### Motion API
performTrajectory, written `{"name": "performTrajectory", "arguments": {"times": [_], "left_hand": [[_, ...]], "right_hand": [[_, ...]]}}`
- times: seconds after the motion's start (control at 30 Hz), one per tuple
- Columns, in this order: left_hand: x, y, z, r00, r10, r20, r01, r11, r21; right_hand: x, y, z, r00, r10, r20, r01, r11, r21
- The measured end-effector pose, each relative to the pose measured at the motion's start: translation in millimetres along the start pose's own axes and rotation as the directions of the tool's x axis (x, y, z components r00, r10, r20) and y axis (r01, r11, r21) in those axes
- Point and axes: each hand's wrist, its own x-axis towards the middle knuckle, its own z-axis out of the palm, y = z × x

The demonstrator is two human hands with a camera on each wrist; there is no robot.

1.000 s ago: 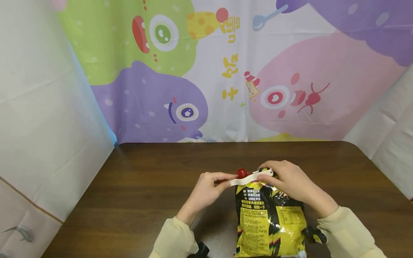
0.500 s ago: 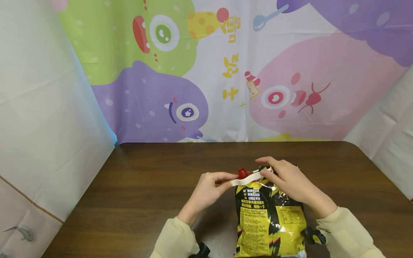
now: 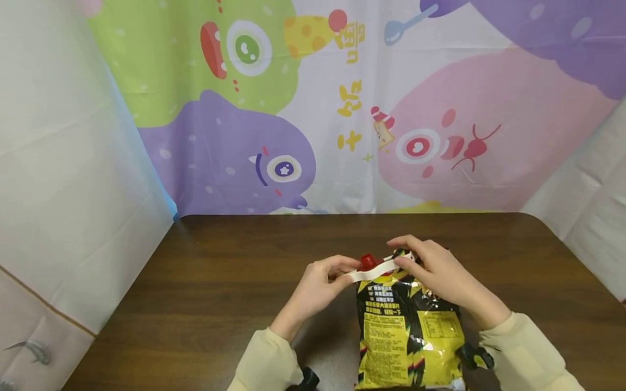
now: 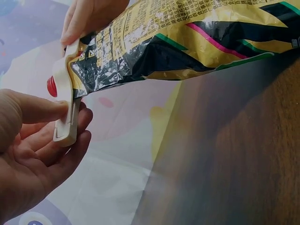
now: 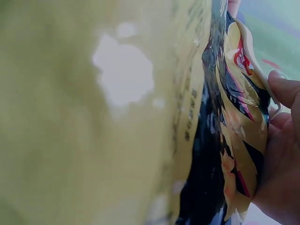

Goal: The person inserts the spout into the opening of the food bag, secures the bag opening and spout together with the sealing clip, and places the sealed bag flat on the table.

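On table point(image 3: 220, 282) | left hand point(image 3: 318, 288), right hand point(image 3: 442, 274) pinching clip point(image 3: 379, 269) | snack bag point(image 3: 411, 331) underneath | cartoon backdrop point(image 3: 303, 108) behind

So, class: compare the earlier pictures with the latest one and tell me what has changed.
The right hand lifted its fingers slightly off the white clip; its fingertips pinch the far end. The left hand still pinches the near end, and the snack bag lies unmoved on the table.

Bag point(image 3: 409, 331) print seems too small to read.

Snack bag point(image 3: 409, 331): glossy crinkled foil-plastic. Sealing clip point(image 3: 379, 269): smooth matt white plastic, red knob. Table point(image 3: 220, 282): dark wood-grain, slight sheen.
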Motion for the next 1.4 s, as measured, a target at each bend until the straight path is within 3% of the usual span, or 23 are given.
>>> {"name": "performTrajectory", "arguments": {"times": [0.3,0.63,0.87,1.23,1.4], "left_hand": [[-0.4,-1.0,3.5,0.997,0.032,-0.070,-0.028,0.998,0.059],[-2.0,0.1,8.0,0.993,-0.010,-0.118,0.010,1.000,0.003],[-3.0,4.0,11.7,0.988,0.001,-0.152,-0.004,1.000,-0.018],[-1.6,0.9,18.3,0.979,0.005,-0.205,-0.012,0.999,-0.033],[-1.1,2.4,19.4,0.975,0.025,-0.221,-0.035,0.999,-0.038]], "right_hand": [[-0.6,0.8,-0.9,0.997,0.064,-0.033,-0.063,0.998,0.022],[-0.5,4.5,1.8,0.998,0.005,-0.068,0.003,0.994,0.107],[-1.7,2.3,4.8,0.981,-0.020,-0.191,0.021,1.000,0.004],[0.8,1.0,2.5,0.986,0.009,-0.166,-0.005,1.000,0.020],[1.0,-2.1,2.9,0.975,0.057,-0.217,-0.062,0.998,-0.017]]}}
